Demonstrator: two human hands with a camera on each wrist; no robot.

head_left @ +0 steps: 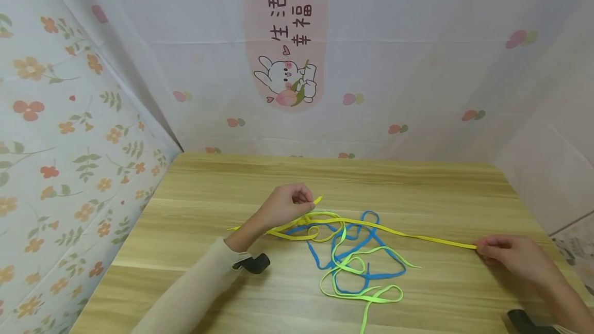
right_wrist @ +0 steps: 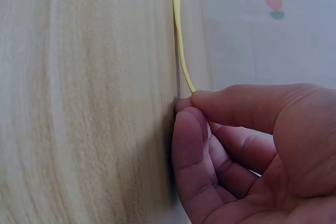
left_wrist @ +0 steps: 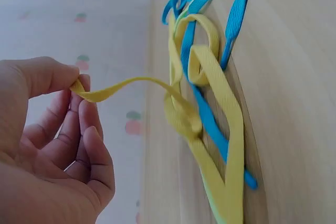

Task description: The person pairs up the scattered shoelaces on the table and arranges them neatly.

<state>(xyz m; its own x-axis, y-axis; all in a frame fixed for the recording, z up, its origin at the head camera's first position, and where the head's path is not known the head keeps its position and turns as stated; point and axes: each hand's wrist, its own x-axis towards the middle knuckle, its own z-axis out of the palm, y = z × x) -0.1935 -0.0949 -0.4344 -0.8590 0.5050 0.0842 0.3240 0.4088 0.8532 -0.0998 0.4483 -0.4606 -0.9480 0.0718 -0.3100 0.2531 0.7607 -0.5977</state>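
A flat yellow shoelace (head_left: 394, 231) stretches across the table from the tangle to my right hand (head_left: 520, 256), which pinches it between thumb and fingertips. My left hand (head_left: 290, 202) pinches a yellow lace near its tip, just above the tangle. In the left wrist view that yellow lace (left_wrist: 137, 78) runs from the thumb and index finger down to a loose yellow knot (left_wrist: 184, 116). Under and beside it lie a blue shoelace (head_left: 390, 275) and a neon yellow-green shoelace (head_left: 341, 298), looped over each other. In the right wrist view the yellow lace (right_wrist: 182, 51) rises from the fingertips.
The laces lie on a wood-grain table (head_left: 199, 189). A patterned white curtain (head_left: 199, 66) hangs behind its far edge, and a flowered cloth (head_left: 69, 143) hangs at the left. Black wrist mounts (head_left: 255, 263) sit at both wrists.
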